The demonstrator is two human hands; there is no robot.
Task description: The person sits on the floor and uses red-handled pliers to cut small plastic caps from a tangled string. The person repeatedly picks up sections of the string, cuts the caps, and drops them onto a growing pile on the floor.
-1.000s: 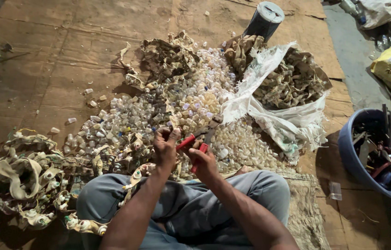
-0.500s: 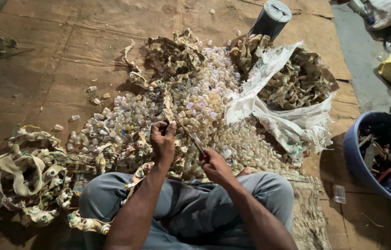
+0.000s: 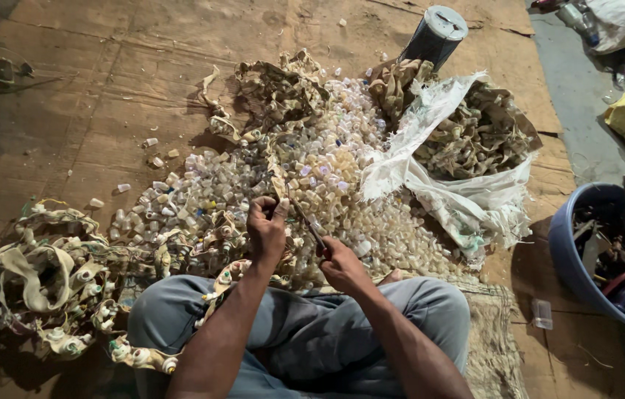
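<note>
Tan, seemingly cloth strip [image 3: 277,171] (limp)

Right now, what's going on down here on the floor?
A person sits cross-legged on cardboard sheets. The left hand pinches a tan fabric strip studded with small caps, holding it up over a big heap of loose small plastic caps. The right hand grips red-handled cutters, whose blades point at the strip. More strips sit piled at the left and in a white woven sack. A blue tub of tools stands to the right.
</note>
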